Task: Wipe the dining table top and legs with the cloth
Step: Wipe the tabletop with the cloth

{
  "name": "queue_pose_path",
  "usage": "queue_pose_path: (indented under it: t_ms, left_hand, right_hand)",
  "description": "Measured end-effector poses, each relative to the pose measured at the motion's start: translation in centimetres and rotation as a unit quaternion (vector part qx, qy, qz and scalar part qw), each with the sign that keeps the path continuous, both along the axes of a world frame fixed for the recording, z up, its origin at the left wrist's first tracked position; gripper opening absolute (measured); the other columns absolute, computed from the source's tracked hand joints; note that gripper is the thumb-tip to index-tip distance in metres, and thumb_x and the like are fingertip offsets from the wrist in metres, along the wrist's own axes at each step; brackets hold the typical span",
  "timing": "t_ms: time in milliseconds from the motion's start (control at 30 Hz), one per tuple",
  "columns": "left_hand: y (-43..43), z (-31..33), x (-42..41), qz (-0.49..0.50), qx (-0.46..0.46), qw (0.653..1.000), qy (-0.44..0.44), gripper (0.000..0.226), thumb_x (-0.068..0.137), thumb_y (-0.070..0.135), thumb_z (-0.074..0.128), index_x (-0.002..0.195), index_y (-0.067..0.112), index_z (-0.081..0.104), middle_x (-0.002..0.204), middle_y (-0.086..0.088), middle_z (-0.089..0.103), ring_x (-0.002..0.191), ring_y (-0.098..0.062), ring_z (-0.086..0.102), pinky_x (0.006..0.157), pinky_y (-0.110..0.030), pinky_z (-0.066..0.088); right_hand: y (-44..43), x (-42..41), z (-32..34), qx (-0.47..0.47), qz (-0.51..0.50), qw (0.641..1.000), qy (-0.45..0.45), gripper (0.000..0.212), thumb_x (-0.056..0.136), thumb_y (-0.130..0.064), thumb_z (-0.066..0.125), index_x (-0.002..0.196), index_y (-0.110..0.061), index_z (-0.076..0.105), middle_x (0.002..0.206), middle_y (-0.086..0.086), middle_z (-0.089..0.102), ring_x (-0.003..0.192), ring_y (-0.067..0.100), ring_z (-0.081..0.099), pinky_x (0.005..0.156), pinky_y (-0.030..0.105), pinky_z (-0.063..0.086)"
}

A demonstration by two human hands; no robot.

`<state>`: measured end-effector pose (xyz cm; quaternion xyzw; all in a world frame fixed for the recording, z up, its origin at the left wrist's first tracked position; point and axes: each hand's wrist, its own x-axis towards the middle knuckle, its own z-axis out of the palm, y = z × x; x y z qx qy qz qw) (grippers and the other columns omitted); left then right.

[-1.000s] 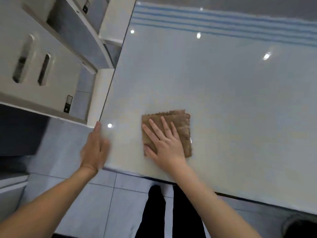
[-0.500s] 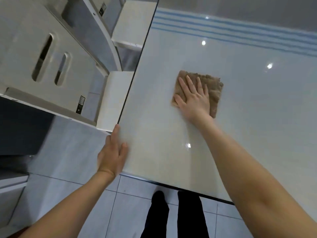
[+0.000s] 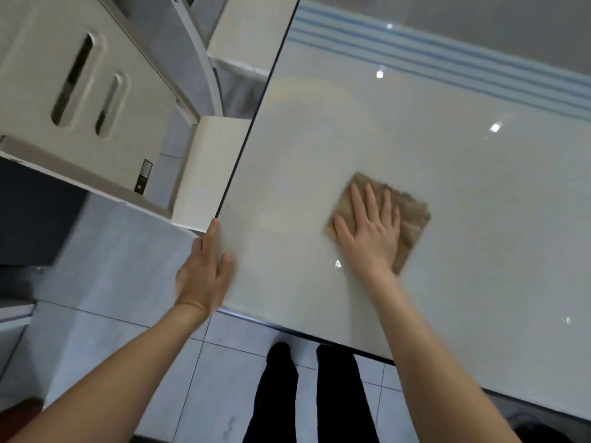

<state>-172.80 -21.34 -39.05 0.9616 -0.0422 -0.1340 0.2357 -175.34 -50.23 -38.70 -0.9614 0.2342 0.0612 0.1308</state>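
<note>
Far left: pale chairs (image 3: 80, 91) stand pushed in beside the table's left edge, over grey floor tiles (image 3: 105, 251).

Left hand (image 3: 204, 273): flat and open, fingers extended, resting on the near-left corner of the dining table (image 3: 319, 139). It grips nothing; it appears to brace the body. Slight motion blur at the fingertips.

Centre-right: right hand (image 3: 371, 231), palm down, fingers spread, pressing the folded brown cloth (image 3: 412, 215) flat onto the glossy tabletop. Cloth lies in the near-left part of the top, well apart from the left hand, in from both edges. The two hands are apart.

Step in hand (judgement): wiping the tabletop, early stage. Only the near-left region is under the cloth; the far striped band (image 3: 447, 55) and the whole right side still look to need passes. Legs not in view, not yet addressed.

Next move calls for: steady downward pressure, overlapping strokes worked rightward and outward, cloth kept flat so it does not bunch.
</note>
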Motion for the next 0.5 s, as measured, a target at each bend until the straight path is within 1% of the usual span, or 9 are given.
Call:
queue_pose_path:
  t_ms: [67,133,233,300,367,433,500]
  left_hand:
    - [0.0,0.0,0.0,0.0,0.004,1.0,0.004,0.069,0.085,0.044,0.031,0.15,0.03,0.015,0.128,-0.01,0.047,0.103,-0.037,0.056,0.081,-0.045,0.045]
    - [0.0,0.1,0.0,0.0,0.001,1.0,0.008,0.07,0.085,0.045,0.03,0.151,0.031,0.013,0.13,-0.009,0.046,0.105,-0.036,0.055,0.082,-0.045,0.045]
    - [-0.1,0.5,0.0,0.002,0.002,1.0,0.014,0.07,0.085,0.045,0.031,0.151,0.031,0.013,0.132,-0.009,0.045,0.108,-0.036,0.055,0.084,-0.045,0.045]
    - [-0.3,0.7,-0.1,0.003,0.004,1.0,0.019,0.071,0.084,0.047,0.029,0.151,0.03,0.013,0.131,-0.01,0.046,0.107,-0.037,0.055,0.084,-0.046,0.045]
    - [-0.3,0.9,-0.1,0.005,0.002,1.0,0.019,0.073,0.082,0.05,0.026,0.151,0.029,0.015,0.129,-0.012,0.047,0.106,-0.037,0.055,0.083,-0.046,0.045]
    - [-0.3,1.0,-0.1,0.003,0.003,1.0,0.019,0.073,0.082,0.049,0.026,0.151,0.028,0.015,0.13,-0.012,0.047,0.106,-0.037,0.055,0.083,-0.045,0.045]
    - [-0.2,0.8,-0.1,0.001,0.0,1.0,0.016,0.072,0.082,0.049,0.025,0.151,0.029,0.014,0.129,-0.011,0.047,0.104,-0.036,0.055,0.082,-0.044,0.044]
  right_hand:
    - [1.3,4.0,-0.1,0.008,0.022,1.0,0.017,0.065,0.093,-0.058,0.03,0.152,-0.04,0.011,0.162,-0.012,0.01,0.15,0.024,-0.003,0.12,0.043,-0.003]
    - [3.7,4.3,0.0,0.017,0.075,0.997,0.006,0.065,0.094,-0.057,0.031,0.153,-0.039,0.011,0.162,-0.011,0.011,0.15,0.026,-0.002,0.12,0.044,-0.004]
    - [6.5,-1.1,0.3,0.027,0.137,0.99,-0.018,0.065,0.093,-0.056,0.037,0.152,-0.037,0.019,0.16,-0.01,0.019,0.15,0.026,0.006,0.12,0.047,0.004]
    - [7.4,-5.1,0.3,0.039,0.143,0.989,-0.019,0.064,0.093,-0.056,0.039,0.152,-0.036,0.022,0.16,-0.011,0.02,0.15,0.025,0.008,0.12,0.048,0.009]
    - [8.0,-7.8,0.8,0.044,0.143,0.989,-0.002,0.063,0.094,-0.056,0.038,0.151,-0.035,0.024,0.16,-0.01,0.02,0.15,0.025,0.01,0.119,0.048,0.012]
    - [7.9,-8.1,1.9,0.061,0.148,0.987,0.015,0.061,0.094,-0.055,0.036,0.151,-0.036,0.024,0.159,-0.011,0.021,0.15,0.023,0.011,0.119,0.047,0.014]
    - [6.6,-6.8,3.2,0.085,0.156,0.984,0.011,0.059,0.095,-0.053,0.034,0.151,-0.035,0.025,0.159,-0.01,0.023,0.149,0.022,0.015,0.119,0.046,0.017]
